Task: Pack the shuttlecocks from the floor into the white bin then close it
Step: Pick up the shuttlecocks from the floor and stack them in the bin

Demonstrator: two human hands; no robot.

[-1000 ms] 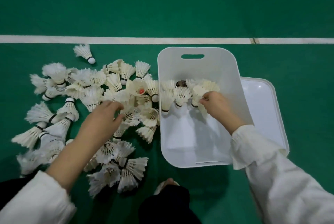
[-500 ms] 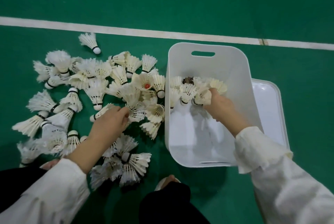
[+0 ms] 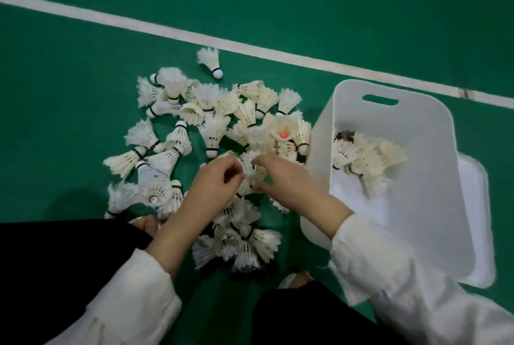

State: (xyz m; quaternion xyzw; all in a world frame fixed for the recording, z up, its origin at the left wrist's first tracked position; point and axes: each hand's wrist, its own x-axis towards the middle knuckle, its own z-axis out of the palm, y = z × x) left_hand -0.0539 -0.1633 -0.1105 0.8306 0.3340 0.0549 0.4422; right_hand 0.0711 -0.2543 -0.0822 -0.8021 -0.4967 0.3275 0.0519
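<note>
Shuttlecocks (image 3: 211, 133) lie heaped on the green court floor (image 3: 69, 80), and we see both of the person's hands down in the middle of the pile. The left hand (image 3: 219, 180) has its fingers curled in, thumb and forefinger pinching white feathers. The right hand (image 3: 286, 177) is just beside it, thumb and fingers closed round a shuttlecock from the same heap. The two hands nearly touch.

One shuttlecock (image 3: 210, 59) sits apart at the far edge of the heap, near the white court line (image 3: 167, 30). Another, with an orange tip (image 3: 283, 134), faces up close to the bin.

To the right of the pile stands the white bin (image 3: 417, 111), open, its handle slot on the far wall. A small cluster of packed shuttlecocks (image 3: 367, 155) rests against its far end, and the near part of its bottom is bare. The white lid (image 3: 475, 205) lies flat on the floor along the bin's right side; we cannot tell whether it is tucked under the bin.

Cream sleeves (image 3: 133, 294) cover both forearms, and dark trousers (image 3: 55, 255) fill the near edge.
</note>
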